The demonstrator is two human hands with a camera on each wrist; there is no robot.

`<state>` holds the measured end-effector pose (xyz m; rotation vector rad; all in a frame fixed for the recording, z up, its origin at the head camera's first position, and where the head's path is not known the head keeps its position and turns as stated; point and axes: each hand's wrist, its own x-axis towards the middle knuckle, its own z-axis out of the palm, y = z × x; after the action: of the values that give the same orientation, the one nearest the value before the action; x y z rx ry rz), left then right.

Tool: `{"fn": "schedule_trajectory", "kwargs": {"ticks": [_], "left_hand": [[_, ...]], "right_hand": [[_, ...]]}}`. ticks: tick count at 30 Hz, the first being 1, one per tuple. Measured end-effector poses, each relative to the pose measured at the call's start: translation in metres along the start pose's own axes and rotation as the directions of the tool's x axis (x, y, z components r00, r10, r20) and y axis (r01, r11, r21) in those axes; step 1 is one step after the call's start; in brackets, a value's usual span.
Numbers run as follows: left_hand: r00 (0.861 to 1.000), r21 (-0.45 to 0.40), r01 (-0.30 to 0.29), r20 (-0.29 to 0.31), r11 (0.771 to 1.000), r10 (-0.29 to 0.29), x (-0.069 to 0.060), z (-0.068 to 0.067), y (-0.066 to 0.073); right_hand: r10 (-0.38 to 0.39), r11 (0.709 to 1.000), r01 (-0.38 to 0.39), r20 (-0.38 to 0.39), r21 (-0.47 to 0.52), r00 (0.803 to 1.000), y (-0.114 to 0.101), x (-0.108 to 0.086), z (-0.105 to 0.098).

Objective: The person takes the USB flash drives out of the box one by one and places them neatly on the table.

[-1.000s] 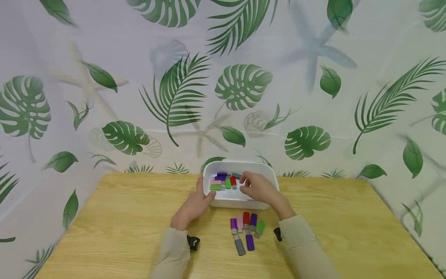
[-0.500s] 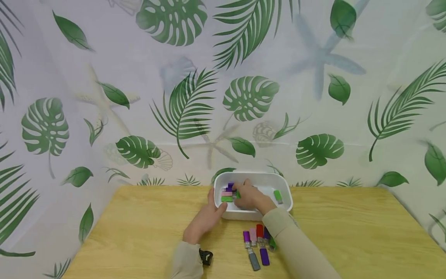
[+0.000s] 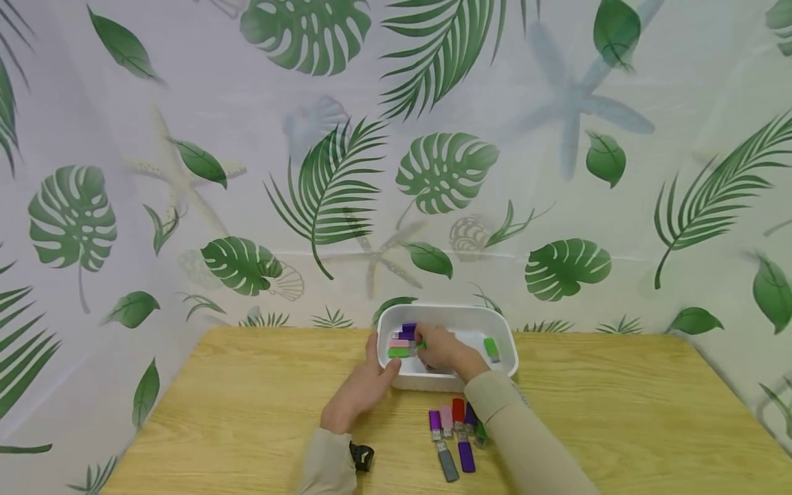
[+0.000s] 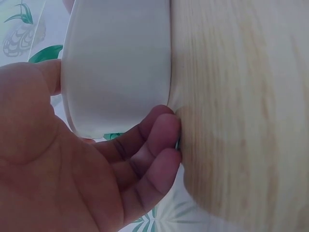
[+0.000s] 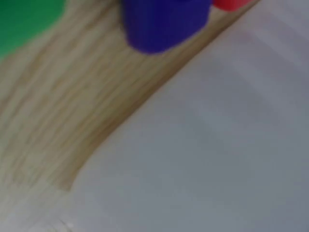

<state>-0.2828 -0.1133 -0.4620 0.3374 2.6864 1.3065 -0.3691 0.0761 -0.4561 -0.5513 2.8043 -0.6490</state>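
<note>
In the head view, my left hand grips the left end of a white plastic box. In the left wrist view, its thumb lies on the rim and its curled fingers are around the lower corner by the table. Inside the box, my right hand pinches a green USB stick, which the fingers largely hide. Left of it lie purple USB sticks, a pink USB stick and another green USB stick. A further green USB stick lies at the box's right end.
Several USB sticks lie on the wooden table in front of the box, among them a red one and a grey one. The right forearm partly covers this group. A leaf-patterned cloth hangs behind the table.
My right hand has moved left inside the box, from its right half to the sticks in the middle, uncovering the green USB stick at the right end. The left hand stays on the box.
</note>
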Motion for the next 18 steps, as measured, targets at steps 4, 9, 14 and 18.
{"fn": "schedule_trajectory", "kwargs": {"ticks": [4, 9, 14, 18], "left_hand": [[1.0, -0.016, -0.01, 0.004, 1.0, 0.01, -0.0009, -0.0013, 0.0006], [1.0, -0.016, -0.005, 0.009, 1.0, 0.005, -0.0011, -0.0006, -0.001], [1.0, -0.004, -0.002, 0.005, 1.0, 0.002, 0.0008, -0.0008, -0.0021], [1.0, 0.01, 0.002, 0.01, 1.0, -0.002, 0.0021, -0.0001, -0.0041]], "right_hand": [[0.074, 0.997, -0.074, 0.003, -0.007, 0.997, -0.006, 0.0009, 0.0014], [0.128, 0.991, -0.129, 0.023, 0.033, 0.991, -0.009, -0.0002, 0.0001], [0.112, 0.992, -0.114, 0.038, 0.047, 0.993, -0.0099, -0.0009, -0.0028], [0.09, 0.995, -0.091, 0.045, 0.034, 0.995, -0.0071, 0.0004, -0.001]]}}
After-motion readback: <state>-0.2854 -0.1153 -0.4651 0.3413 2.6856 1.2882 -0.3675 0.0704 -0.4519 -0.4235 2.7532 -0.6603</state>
